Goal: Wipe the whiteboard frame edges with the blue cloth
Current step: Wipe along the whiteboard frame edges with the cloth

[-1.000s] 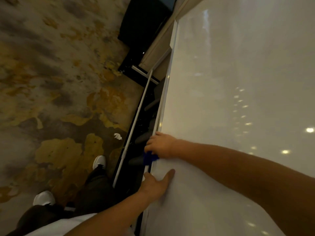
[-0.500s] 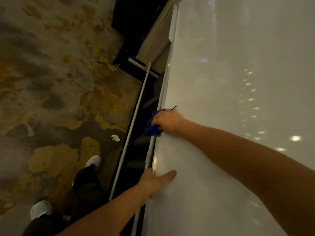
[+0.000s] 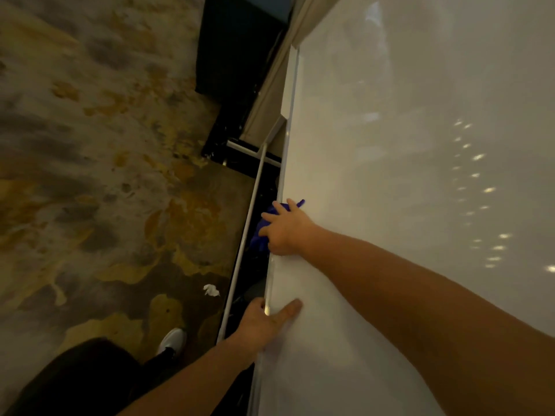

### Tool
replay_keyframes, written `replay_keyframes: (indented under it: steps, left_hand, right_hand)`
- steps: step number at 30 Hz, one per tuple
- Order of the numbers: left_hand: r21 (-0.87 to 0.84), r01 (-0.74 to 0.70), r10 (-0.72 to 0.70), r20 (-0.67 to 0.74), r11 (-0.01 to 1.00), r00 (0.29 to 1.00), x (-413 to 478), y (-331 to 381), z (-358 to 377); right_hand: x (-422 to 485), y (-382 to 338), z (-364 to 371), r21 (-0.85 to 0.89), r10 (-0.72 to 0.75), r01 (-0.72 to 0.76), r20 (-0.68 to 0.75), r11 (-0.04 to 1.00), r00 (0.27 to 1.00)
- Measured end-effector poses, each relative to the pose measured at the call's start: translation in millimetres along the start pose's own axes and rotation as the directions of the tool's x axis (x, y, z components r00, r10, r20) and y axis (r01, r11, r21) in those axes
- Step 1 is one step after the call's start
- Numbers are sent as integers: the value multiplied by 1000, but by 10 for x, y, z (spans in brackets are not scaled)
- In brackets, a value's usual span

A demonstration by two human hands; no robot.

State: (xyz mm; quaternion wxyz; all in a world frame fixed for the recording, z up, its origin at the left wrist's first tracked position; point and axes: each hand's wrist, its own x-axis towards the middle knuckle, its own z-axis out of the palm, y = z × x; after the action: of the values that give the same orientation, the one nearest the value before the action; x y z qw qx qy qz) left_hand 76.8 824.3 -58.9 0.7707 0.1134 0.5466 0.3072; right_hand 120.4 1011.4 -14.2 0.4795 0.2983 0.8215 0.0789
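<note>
A large white whiteboard (image 3: 405, 175) fills the right of the view, its metal frame edge (image 3: 286, 130) running up the middle. My right hand (image 3: 285, 229) presses the blue cloth (image 3: 264, 232) against that edge, fingers spread over the cloth, which shows above and below the hand. Lower on the same edge, my left hand (image 3: 264, 321) grips the frame, thumb lying on the board face and fingers hidden behind it.
A thin white rail (image 3: 246, 232) runs parallel to the frame on its left. Patterned brown and yellow carpet (image 3: 105, 175) covers the floor, with a white paper scrap (image 3: 211, 290). Dark furniture (image 3: 240, 46) stands beyond the board. My white shoe (image 3: 172, 340) is below.
My right hand has slid the blue cloth farther along the frame edge, away from my left hand. The left hand has kept its grip on the frame.
</note>
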Motion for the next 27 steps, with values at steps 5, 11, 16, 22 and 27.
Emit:
replay_keyframes:
  steps: [5, 11, 16, 22, 27]
  left_hand:
    - [90, -64, 61, 28, 994, 998, 423, 443, 6]
    - [29, 83, -86, 159, 996, 984, 654, 942, -80]
    - [8, 164, -162, 214, 986, 963, 981, 1400, -124]
    - [-17, 185, -171, 298, 983, 939, 1210, 1645, -90]
    - [0, 145, -139, 267, 989, 954, 1725, 2156, -103]
  right_hand:
    - [113, -274, 264, -118, -148, 154, 59, 981, 987]
    - [560, 665, -248, 5, 81, -81, 56, 997, 995]
    - [726, 787, -416, 135, 61, -82, 150, 988, 987]
    - [909, 977, -435, 120, -117, 98, 161, 988, 980]
    - [1458, 1684, -678, 92, 72, -85, 138, 992, 988]
